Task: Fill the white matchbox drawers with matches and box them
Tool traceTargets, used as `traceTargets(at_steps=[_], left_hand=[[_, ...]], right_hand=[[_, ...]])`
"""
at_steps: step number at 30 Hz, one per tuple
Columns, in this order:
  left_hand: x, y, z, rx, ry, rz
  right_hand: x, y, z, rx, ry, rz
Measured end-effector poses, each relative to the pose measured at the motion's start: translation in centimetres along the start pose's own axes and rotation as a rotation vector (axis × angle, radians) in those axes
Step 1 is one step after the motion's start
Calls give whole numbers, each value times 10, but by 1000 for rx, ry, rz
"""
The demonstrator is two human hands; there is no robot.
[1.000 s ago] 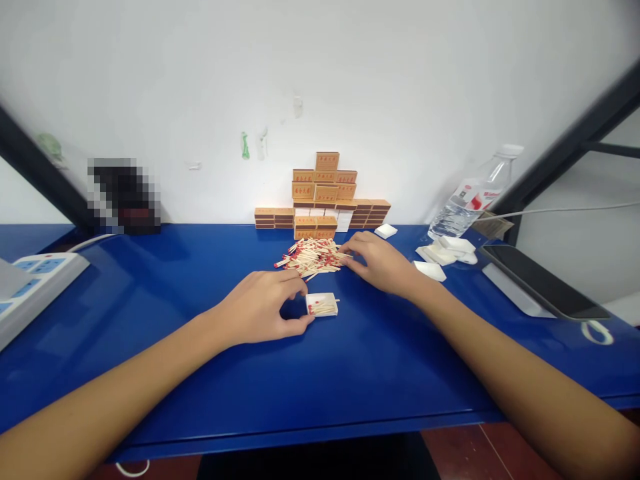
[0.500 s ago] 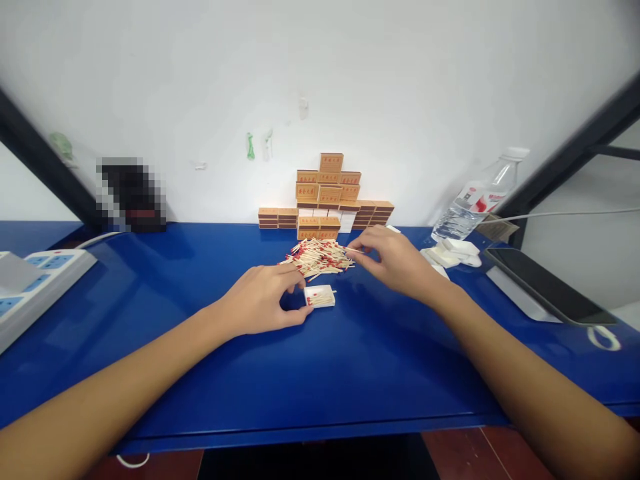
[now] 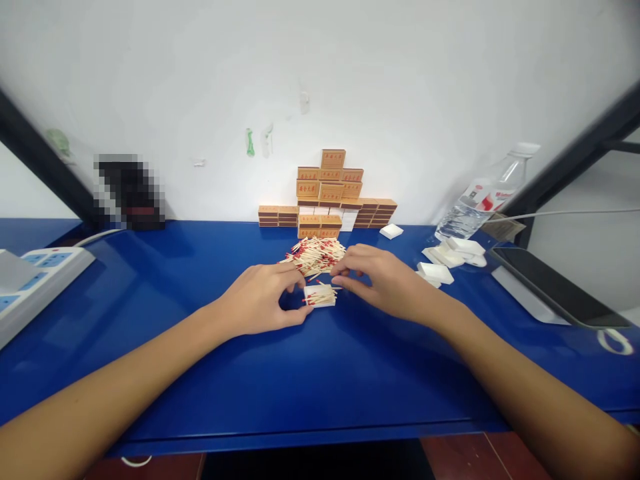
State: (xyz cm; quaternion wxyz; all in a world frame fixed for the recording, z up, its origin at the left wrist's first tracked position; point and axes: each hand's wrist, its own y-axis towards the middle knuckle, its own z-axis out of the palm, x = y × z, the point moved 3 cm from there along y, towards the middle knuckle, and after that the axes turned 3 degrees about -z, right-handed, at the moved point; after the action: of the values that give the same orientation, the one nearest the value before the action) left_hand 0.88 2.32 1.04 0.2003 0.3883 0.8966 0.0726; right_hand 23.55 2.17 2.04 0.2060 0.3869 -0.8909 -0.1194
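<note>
A small white matchbox tray [image 3: 327, 305] lies on the blue table, holding several red-tipped matches [image 3: 316, 297] that rest at uneven angles, some poking past its rim. My left hand [image 3: 263, 297] grips the tray's left end between thumb and fingers. At the tray's right end, my right hand [image 3: 377, 280] has its thumb and fingertips pinched close together against match ends. Just behind the tray spreads a loose heap of matches [image 3: 317, 255]. Stacked matchboxes [image 3: 331, 192] stand against the wall behind the heap.
White trays [image 3: 435, 272] lie in a group at the right, and a single white tray [image 3: 391, 231] sits near the wall. Beyond them are a water bottle [image 3: 487, 193] and a dark phone [image 3: 555, 283]. A power strip [image 3: 45, 280] occupies the left side.
My right hand has come from the heap's right edge leftward and nearer, to the tray. More matches now lie across the tray. My left hand keeps its hold.
</note>
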Motion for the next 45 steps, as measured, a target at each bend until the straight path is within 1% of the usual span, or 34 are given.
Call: traceTargets(at_steps=[4, 9, 16, 18, 21, 24, 27, 29, 31, 33, 35, 38, 40, 42, 45], left_hand=[[0, 0, 0, -11, 5, -6], [-1, 0, 0, 12, -3, 2], [-2, -1, 0, 18, 4, 6], [-2, 0, 0, 10, 10, 11], [-2, 0, 0, 7, 6, 22], [-2, 0, 0, 13, 0, 17], [-2, 0, 0, 29, 2, -4], [-3, 0, 0, 28, 5, -6], [-3, 0, -1, 22, 8, -1], [-2, -1, -1, 17, 7, 4], [-2, -1, 0, 16, 7, 3], [-1, -1, 1, 15, 11, 4], [-1, -1, 2, 12, 12, 6], [-1, -1, 2, 10, 16, 8], [-1, -1, 1, 10, 22, 18]], right_hand=[[-3, -1, -1, 33, 31, 83], [2, -1, 3, 135, 137, 69], [-6, -4, 6, 213, 153, 47], [-8, -3, 7, 217, 160, 48], [-10, -2, 3, 175, 166, 69], [-9, -1, -6, 30, 252, 150], [-2, 0, -9, -113, 445, 227], [5, 1, -4, -149, 549, 238], [10, 2, 3, -127, 598, 245], [11, 2, 10, -68, 582, 255], [8, 2, 13, -34, 514, 255], [0, -1, 10, -31, 418, 268], [-3, -3, 6, -1, 379, 279], [-4, -5, 2, 34, 338, 273], [-2, -5, 0, 52, 285, 262]])
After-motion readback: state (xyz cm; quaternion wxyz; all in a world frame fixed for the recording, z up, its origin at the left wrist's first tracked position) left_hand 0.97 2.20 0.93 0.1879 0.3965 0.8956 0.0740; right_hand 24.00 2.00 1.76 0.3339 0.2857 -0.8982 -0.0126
